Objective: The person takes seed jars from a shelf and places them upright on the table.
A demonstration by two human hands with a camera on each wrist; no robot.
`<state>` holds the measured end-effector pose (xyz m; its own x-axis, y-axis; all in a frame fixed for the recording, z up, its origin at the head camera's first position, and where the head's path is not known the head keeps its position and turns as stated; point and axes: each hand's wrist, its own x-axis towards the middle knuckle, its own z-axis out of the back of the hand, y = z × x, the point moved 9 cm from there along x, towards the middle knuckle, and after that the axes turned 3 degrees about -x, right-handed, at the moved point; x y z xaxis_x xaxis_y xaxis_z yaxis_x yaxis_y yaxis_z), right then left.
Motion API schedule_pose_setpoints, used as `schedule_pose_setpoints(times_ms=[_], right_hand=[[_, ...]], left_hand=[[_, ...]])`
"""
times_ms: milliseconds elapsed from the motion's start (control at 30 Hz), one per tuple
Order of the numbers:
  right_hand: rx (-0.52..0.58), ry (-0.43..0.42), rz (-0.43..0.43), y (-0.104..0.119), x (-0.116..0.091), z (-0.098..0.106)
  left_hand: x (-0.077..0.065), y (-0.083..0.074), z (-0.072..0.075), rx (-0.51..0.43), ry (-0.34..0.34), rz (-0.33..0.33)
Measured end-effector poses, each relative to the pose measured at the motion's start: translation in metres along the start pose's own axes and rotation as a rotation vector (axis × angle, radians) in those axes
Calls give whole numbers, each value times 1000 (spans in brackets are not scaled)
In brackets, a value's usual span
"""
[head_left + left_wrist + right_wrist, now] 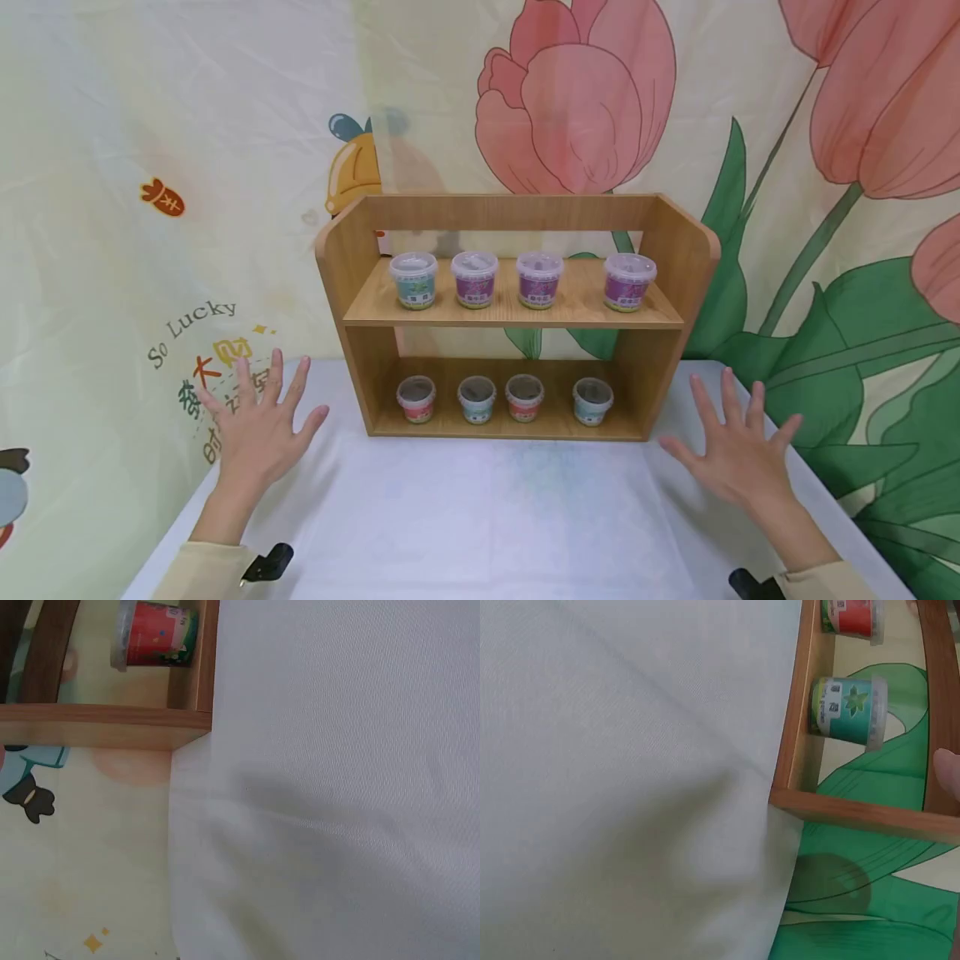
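Note:
My left hand (258, 435) hovers over the left part of the table with its fingers spread, holding nothing. On the other side, my right hand (741, 463) is likewise spread and holds nothing. Between them, farther back, stands a two-tier wooden shelf (517, 213); neither hand touches it. Its upper tier carries a row of lidded plastic cups: one with a teal label (416, 287) at the left, the others with purple labels (475, 287). Smaller lidded cups on the lower tier alternate red labels (417, 408) and blue labels (477, 408). A fingertip (948, 772) shows at the right wrist view's edge.
A white cloth covers the table (487, 517), its surface stretching in front of the shelf. Behind it hangs a printed backdrop (262, 167) with tulips and lettering. Black wrist mounts (268, 563) sit at both cuffs.

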<state>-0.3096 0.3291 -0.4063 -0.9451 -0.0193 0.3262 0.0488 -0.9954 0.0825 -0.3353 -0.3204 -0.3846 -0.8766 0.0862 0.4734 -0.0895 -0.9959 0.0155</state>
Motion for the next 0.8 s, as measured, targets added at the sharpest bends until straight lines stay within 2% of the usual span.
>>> schedule_pose_setpoints(times_ms=[200, 333, 533, 800], right_hand=[[30, -3, 32, 19, -1, 5], [54, 3, 36, 28, -1, 5], [98, 60, 37, 44, -2, -2], [288, 150, 46, 72, -5, -6]], left_hand=[[0, -6, -3, -59, -9, 15], [1, -11, -7, -169, -13, 38], [3, -19, -10, -350, -6, 74], [2, -25, -22, -583, 65, 153]])
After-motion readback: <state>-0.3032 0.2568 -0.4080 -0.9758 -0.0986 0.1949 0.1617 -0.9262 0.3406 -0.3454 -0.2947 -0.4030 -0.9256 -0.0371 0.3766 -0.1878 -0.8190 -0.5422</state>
